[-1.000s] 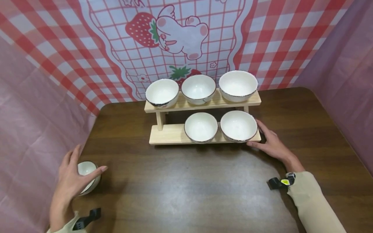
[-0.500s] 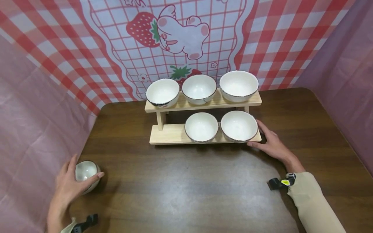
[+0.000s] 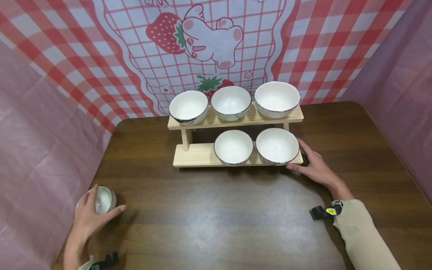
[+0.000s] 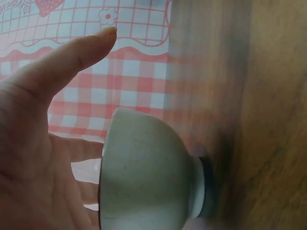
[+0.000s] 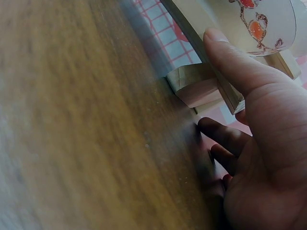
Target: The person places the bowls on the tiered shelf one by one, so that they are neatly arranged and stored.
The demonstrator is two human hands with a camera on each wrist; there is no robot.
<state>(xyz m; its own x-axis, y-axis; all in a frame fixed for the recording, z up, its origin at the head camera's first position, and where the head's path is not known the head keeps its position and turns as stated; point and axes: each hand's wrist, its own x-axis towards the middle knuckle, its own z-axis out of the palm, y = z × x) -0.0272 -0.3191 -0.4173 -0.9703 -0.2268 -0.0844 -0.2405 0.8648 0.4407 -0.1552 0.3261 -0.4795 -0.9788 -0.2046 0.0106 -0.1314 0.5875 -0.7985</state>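
At the table's left side, my left hand (image 3: 88,215) is over a small white bowl (image 3: 105,200) with a dark rim. In the left wrist view the thumb stands away from this bowl (image 4: 144,172), and the other fingers lie at its far rim, partly hidden. My right hand (image 3: 314,167) holds the right end of a two-tier wooden stand (image 3: 195,155), thumb at the front edge of the lower shelf and fingers behind. Beside that hand sits a white bowl (image 3: 277,146) on the lower shelf; the right wrist view shows red flowers painted on its outside.
Another white bowl (image 3: 233,147) stands mid lower shelf, with bare wood to its left. On the upper shelf are a left bowl (image 3: 188,107), a middle bowl (image 3: 231,103) and a right bowl (image 3: 276,98). Behind hangs a red checked cloth (image 3: 216,45); the brown table (image 3: 202,217) extends in front.
My left hand shifts slightly down, then right, about the small bowl, and its thumb moves farther from the rim. The right hand and the stand keep their place.
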